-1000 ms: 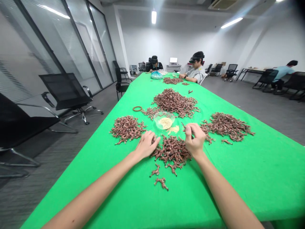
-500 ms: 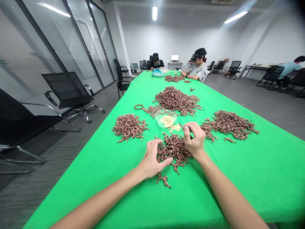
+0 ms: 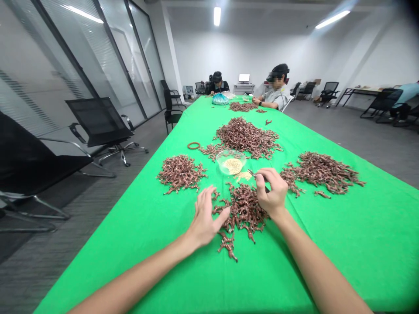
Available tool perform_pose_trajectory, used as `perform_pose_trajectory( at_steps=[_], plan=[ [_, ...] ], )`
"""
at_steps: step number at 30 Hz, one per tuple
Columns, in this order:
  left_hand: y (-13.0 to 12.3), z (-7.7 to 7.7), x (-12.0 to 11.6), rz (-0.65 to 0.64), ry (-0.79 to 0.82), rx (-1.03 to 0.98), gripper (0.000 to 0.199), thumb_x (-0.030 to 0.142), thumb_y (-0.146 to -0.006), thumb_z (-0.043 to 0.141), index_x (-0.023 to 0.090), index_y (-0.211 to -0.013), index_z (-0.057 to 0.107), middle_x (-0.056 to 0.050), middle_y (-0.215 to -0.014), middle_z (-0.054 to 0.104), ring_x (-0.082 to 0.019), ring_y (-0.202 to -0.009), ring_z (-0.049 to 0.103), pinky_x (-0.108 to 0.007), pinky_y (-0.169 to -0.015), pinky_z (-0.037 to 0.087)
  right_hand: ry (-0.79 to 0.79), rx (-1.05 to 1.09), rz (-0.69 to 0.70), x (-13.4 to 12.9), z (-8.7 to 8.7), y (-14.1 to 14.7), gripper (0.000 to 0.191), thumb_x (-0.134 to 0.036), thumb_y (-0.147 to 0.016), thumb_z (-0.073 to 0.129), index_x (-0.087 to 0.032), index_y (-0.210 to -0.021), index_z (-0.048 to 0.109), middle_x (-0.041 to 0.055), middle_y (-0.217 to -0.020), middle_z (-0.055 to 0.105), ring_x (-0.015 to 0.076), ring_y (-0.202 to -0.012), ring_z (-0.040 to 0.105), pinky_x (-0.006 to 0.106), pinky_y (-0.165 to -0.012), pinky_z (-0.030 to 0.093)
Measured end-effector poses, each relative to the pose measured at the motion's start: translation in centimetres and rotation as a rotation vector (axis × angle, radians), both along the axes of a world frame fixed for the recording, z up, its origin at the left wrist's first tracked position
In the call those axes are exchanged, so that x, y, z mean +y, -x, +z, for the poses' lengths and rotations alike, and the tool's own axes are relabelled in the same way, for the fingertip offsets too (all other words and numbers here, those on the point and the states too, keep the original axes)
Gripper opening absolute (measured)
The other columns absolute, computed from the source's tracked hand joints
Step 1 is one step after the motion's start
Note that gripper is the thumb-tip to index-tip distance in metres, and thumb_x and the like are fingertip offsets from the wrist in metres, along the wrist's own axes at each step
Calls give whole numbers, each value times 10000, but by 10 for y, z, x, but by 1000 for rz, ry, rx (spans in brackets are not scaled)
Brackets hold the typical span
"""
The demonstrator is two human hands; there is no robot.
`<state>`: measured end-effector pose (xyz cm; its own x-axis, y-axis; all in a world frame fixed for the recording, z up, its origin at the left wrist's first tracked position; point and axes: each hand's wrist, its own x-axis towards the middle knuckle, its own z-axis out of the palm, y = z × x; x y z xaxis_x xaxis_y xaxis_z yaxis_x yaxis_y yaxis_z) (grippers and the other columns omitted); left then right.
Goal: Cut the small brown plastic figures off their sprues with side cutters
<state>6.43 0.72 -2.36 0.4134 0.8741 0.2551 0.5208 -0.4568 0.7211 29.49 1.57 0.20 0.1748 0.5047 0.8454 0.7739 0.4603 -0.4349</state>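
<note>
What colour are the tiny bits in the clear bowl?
The tiny bits are pale yellow, clearest in the head view.

The near pile [image 3: 247, 207] fills the middle, hemmed by the left hand [image 3: 205, 220] on its left and the right hand [image 3: 273, 192] with its tool [image 3: 251, 173] on its right. Just beyond, the bowl [image 3: 231, 162] and grains [image 3: 242, 176] stand in the way to the far heap [image 3: 247, 137]. A hand could pass over bare cloth [image 3: 360, 237] at near right; farther out, the right pile [image 3: 327, 172] obstructs
</note>
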Motion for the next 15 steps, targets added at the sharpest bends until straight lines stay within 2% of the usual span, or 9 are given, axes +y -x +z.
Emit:
perform_pose_trajectory(
  at_steps=[3,5,10,15],
  plan=[
    [3,-9,-8,-104,83,136,910,586,-833,595,187,-1535,176,-181,-1631,108,-382,-1503,34,-613,-1195,113,10,-11,16,-1,0,3,148,-256,-912,509,-191,-876,636,70,-872,643,186,-807,624,317,-715,525],
    [-7,-12,-17,-126,103,190,974,628,-834,561,148,-1552,110,-183,-1638,37,-359,-1506,-12,-585,-1211,84,16,-21,27,-2,-1,5,144,-262,-908,516,-190,-888,639,72,-884,645,186,-811,624,316,-716,528],
    [-46,-12,-30,-10,113,188,935,608,-885,478,56,-1541,103,-197,-1635,9,-325,-1505,-61,-528,-1229,94,26,-44,42,-2,-3,8,138,-258,-902,526,-183,-914,641,84,-917,647,189,-830,626,317,-723,531],
    [-70,-16,-27,-11,107,93,869,521,-887,524,66,-1529,155,-198,-1629,110,-320,-1512,3,-520,-1233,132,29,-52,50,-2,-2,8,128,-247,-902,526,-189,-919,639,82,-908,646,198,-851,627,335,-756,535]
  ],
)
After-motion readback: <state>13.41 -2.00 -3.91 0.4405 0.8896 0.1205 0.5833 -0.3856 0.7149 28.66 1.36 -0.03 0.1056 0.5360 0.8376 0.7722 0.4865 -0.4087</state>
